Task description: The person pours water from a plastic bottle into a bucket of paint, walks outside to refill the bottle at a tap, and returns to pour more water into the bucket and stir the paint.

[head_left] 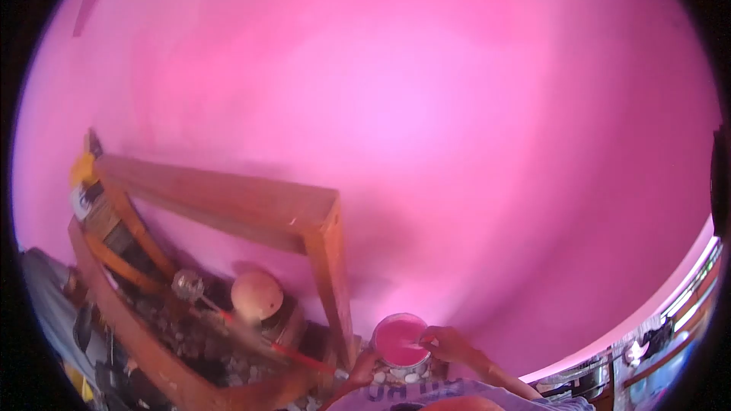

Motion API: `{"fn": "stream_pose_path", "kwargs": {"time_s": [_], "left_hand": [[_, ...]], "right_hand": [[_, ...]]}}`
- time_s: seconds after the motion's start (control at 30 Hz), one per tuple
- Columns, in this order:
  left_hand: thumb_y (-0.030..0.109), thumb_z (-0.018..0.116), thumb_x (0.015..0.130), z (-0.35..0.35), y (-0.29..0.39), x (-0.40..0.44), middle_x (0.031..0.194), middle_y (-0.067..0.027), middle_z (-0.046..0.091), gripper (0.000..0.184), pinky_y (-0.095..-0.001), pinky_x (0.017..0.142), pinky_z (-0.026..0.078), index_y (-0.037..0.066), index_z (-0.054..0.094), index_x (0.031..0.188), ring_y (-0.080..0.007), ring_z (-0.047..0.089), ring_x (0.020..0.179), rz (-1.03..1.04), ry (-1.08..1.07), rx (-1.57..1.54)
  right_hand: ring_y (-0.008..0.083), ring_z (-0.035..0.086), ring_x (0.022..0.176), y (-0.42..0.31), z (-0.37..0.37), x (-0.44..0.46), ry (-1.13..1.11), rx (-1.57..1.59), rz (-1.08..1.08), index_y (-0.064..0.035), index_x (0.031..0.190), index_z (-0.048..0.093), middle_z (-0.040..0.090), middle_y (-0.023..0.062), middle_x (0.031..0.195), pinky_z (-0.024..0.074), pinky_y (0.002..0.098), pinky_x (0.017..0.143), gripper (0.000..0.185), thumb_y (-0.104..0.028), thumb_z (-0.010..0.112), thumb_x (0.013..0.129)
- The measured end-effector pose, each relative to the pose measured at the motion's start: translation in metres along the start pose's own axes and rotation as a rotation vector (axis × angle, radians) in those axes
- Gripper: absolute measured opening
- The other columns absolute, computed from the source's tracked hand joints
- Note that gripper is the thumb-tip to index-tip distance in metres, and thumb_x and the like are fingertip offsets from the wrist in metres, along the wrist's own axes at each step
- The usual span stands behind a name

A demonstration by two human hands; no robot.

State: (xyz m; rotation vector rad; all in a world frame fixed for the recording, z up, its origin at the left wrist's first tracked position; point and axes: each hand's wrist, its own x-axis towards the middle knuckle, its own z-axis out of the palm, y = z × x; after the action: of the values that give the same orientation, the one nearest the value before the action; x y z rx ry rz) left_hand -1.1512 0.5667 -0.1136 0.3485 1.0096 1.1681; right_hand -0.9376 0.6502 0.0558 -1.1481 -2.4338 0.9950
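Note:
A round bucket of pink paint (401, 340) sits low in front of me, close to the pink wall. My right hand (443, 344) is at its right rim with fingers pinched together. A thin pale tool, too blurred to name, reaches from those fingers into the paint. My left hand (364, 369) is against the bucket's left side, its fingers mostly hidden. Beside it ends a long red pole (293, 354) that slants up to the left; I cannot tell whether the left hand touches it.
A wooden frame (228, 194) with thick legs stands left of the bucket. Inside it are a round pale object (256, 294), a silvery item (188, 285) and rubble. Pink wall (426, 106) fills the view ahead. Shelves with goods (647, 358) stand at far right.

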Motion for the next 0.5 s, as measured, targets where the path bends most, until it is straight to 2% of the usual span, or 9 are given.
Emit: {"fn": "stream_pose_path", "kwargs": {"time_s": [0.03,0.13,0.17,0.5], "left_hand": [[0.002,0.064,0.074,-0.006,-0.005,0.007,0.110,-0.0084,0.061,0.040,-0.0376,0.088,0.051,0.006,0.059,0.113,-0.0204,0.061,0.101,0.046,-0.069,0.060],[0.003,0.064,0.075,-0.010,-0.002,0.021,0.112,-0.0086,0.060,0.041,-0.0380,0.090,0.050,0.006,0.058,0.115,-0.0207,0.059,0.104,0.064,-0.165,0.114],[0.004,0.064,0.076,-0.009,0.000,0.027,0.113,-0.0087,0.059,0.041,-0.0381,0.091,0.049,0.006,0.058,0.116,-0.0207,0.059,0.104,0.065,-0.192,0.123],[0.010,0.064,0.081,-0.002,0.009,0.043,0.120,-0.0094,0.054,0.043,-0.0394,0.097,0.043,0.008,0.053,0.122,-0.0215,0.053,0.113,0.072,-0.326,0.195]], "right_hand": [[0.0267,0.068,0.085,0.011,0.005,0.001,0.052,-0.118,-0.080,-0.0114,0.102,0.067,0.069,0.0095,0.092,0.0535,0.0377,0.075,0.021,-0.022,0.066,0.085],[0.0264,0.068,0.087,0.031,0.008,0.002,0.103,-0.003,-0.182,-0.0129,0.105,0.067,0.069,0.0103,0.094,0.0535,0.0379,0.077,0.022,-0.024,0.066,0.086],[0.0261,0.068,0.089,0.015,0.000,-0.002,0.085,-0.092,-0.070,-0.0127,0.104,0.067,0.069,0.0102,0.097,0.0531,0.0377,0.078,0.022,-0.024,0.066,0.086],[0.0257,0.068,0.088,0.029,-0.009,-0.016,0.289,0.048,-0.189,-0.0124,0.101,0.070,0.069,0.0082,0.097,0.0530,0.0369,0.078,0.018,-0.021,0.067,0.085]]}}
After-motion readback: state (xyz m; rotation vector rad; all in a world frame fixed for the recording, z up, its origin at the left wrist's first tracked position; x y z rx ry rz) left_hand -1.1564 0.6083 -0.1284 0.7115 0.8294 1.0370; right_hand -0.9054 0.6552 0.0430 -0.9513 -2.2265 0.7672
